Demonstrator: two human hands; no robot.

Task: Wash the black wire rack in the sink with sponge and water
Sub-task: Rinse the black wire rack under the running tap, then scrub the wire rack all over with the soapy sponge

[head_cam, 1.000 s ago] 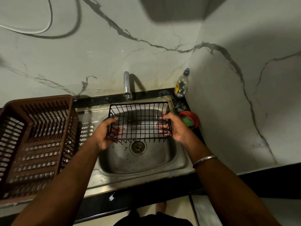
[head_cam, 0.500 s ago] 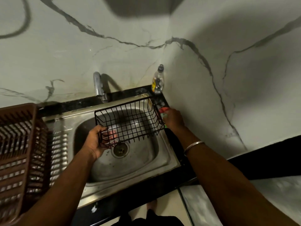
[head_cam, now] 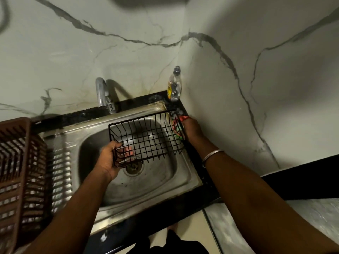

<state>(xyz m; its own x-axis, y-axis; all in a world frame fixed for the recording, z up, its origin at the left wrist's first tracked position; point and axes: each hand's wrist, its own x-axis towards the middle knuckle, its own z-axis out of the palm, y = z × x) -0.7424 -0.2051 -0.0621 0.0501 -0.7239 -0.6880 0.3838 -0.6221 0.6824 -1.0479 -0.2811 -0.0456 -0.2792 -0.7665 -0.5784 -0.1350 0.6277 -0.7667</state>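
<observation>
A brown plastic crate (head_cam: 22,171) is seen at the left edge. A clear bottle (head_cam: 174,85) (yellow label, dark cap) is stood upright in the wall corner on the black counter (head_cam: 139,101), near a chrome tap (head_cam: 102,94).

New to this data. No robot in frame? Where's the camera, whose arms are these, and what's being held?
No robot here: a person works bare-handed. The only camera is a wide-angle one worn on the head, looking down, so both arms enter from the bottom edge. The left hand grips the black wire rack by its near-left corner, above the steel sink. The right hand reaches past the rack's right end to a red dish with a green sponge. Whether it has taken hold is hidden. Behind stand the tap and a clear bottle. A brown plastic basket sits at the left.
</observation>
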